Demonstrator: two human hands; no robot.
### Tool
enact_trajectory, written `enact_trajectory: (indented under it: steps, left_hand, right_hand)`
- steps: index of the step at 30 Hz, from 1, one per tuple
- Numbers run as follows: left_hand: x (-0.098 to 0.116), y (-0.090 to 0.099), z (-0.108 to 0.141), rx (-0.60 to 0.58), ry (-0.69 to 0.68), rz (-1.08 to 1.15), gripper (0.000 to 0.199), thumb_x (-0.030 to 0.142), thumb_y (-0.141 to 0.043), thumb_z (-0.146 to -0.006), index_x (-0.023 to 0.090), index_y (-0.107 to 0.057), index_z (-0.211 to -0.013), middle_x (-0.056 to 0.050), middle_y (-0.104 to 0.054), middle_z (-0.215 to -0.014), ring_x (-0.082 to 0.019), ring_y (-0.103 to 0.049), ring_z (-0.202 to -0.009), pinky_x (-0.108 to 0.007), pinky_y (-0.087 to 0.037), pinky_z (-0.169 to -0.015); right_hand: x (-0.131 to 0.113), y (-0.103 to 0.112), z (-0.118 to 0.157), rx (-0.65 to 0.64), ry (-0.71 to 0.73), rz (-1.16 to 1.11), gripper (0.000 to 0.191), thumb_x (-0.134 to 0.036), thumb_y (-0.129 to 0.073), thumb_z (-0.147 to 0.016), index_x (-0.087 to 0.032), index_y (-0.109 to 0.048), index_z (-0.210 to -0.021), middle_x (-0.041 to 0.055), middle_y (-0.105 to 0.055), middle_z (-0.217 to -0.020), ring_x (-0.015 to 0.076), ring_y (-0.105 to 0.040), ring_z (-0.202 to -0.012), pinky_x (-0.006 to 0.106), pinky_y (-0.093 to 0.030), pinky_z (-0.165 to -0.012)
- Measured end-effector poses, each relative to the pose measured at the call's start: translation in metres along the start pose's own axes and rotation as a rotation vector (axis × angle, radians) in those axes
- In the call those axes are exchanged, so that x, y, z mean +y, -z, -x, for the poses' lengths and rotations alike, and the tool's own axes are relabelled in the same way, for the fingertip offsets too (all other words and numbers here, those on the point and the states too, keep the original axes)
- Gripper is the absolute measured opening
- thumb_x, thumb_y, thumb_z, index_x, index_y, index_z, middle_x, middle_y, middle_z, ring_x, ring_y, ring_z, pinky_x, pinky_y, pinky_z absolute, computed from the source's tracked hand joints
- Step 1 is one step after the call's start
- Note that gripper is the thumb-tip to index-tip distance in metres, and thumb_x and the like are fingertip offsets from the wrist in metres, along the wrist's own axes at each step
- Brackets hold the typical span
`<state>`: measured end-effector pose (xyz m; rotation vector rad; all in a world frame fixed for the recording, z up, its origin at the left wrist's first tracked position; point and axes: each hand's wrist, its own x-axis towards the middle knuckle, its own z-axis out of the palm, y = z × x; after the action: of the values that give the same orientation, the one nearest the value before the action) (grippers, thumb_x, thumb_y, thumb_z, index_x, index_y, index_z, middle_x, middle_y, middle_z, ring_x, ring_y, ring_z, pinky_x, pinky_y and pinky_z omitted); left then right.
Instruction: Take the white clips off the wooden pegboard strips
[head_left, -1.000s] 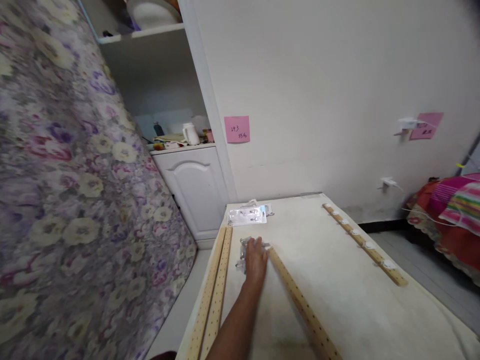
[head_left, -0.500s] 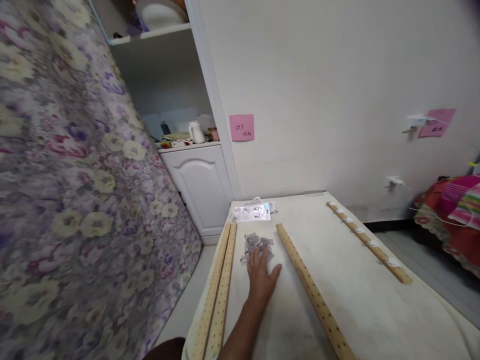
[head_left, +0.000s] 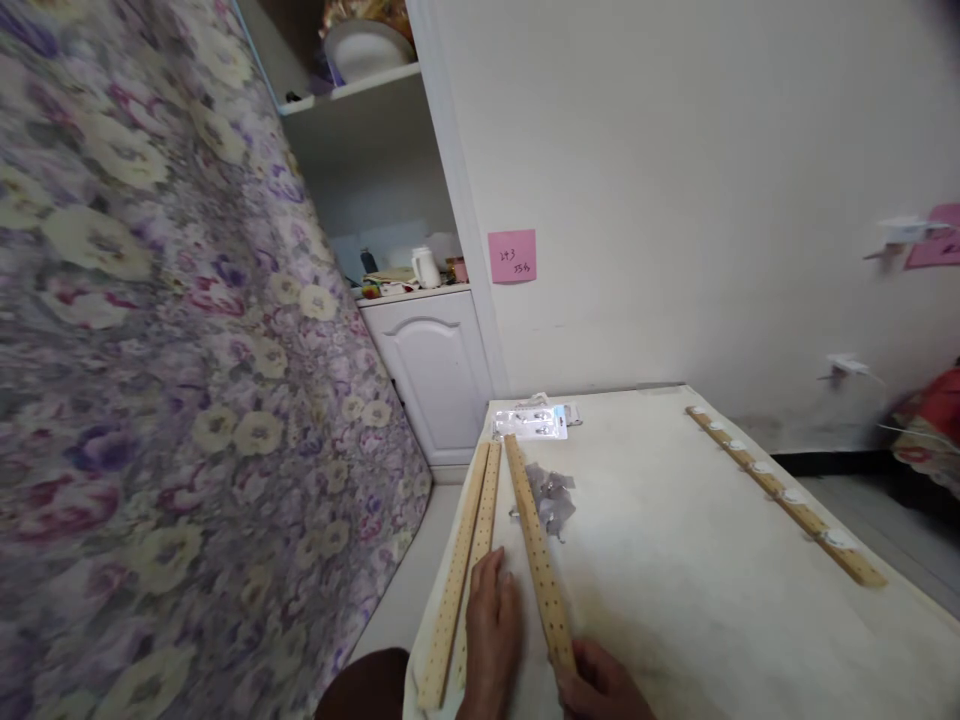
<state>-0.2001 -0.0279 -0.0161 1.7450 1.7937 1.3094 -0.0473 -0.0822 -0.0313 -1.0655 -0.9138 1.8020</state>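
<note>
Perforated wooden strip (head_left: 536,545) lies on the white table (head_left: 697,590), running from near centre up toward the far left, angled a bit left at its far end. Right hand (head_left: 600,685) closes its grip on the near end of this strip, fingers curled over it at the bottom edge of the frame. Left hand (head_left: 491,635) rests flat, fingers extended, not gripping anything, lying on the table between this strip and a pair of perforated strips (head_left: 465,555) at the table's left edge; its fingers touch or overlap the inner one of the pair, can't tell exactly.

Pair of strips lies side by side, touching each other, parallel to the left table edge. Far end of the held strip comes close to the far end of the pair.

Just right of the held strip, toward its far half, sits a small pile of clear plastic bags with metal bits (head_left: 551,495), touching or just beside the strip. Farther off, at the far left corner of the table, a blister pack (head_left: 534,423) with a blue-white card lies flat.

Another wooden strip with white round pieces (head_left: 784,495) on it lies along the right side of the table, well apart from the hands.

Left of the table: a floral mattress (head_left: 150,350) leaning up. Beyond: a white cabinet (head_left: 435,370), a pink sticky note (head_left: 512,256) on the wall.
</note>
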Motion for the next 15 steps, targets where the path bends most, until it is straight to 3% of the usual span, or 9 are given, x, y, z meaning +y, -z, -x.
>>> enact_trajectory:
  steps: [4,8,15]
  left_hand:
    - [0.002,0.009,0.0,-0.042,0.081,0.025,0.042,0.038,-0.039,-0.089,0.019,-0.054,-0.123,-0.009,-0.056,-0.129,-0.022,-0.049,-0.124,-0.039,-0.036,-0.108]
    - [0.002,0.014,0.002,-0.058,0.106,0.027,0.043,0.041,-0.04,-0.089,0.019,-0.054,-0.123,-0.009,-0.055,-0.131,-0.022,-0.048,-0.124,-0.037,-0.036,-0.108]
    - [-0.002,0.025,-0.005,-0.128,0.118,-0.039,0.043,0.038,-0.051,-0.081,0.017,-0.057,-0.118,-0.011,-0.062,-0.117,-0.025,-0.056,-0.112,-0.038,-0.043,-0.099]
  right_hand:
    - [0.002,-0.033,-0.022,-0.036,-0.056,-0.156,0.052,-0.054,-0.076,-0.048,-0.02,-0.046,-0.072,-0.0091,-0.044,-0.049,0.0064,-0.044,-0.041,0.018,-0.029,-0.041]
    - [0.004,-0.049,-0.041,-0.021,-0.062,-0.173,0.052,-0.054,-0.077,-0.049,-0.02,-0.045,-0.071,-0.0098,-0.044,-0.048,0.0055,-0.043,-0.04,0.017,-0.031,-0.041]
    - [0.004,-0.053,-0.059,-0.056,0.001,0.185,0.034,-0.046,-0.066,-0.063,-0.019,-0.048,-0.075,-0.0069,-0.051,-0.047,0.0091,-0.048,-0.037,0.019,-0.037,-0.036]
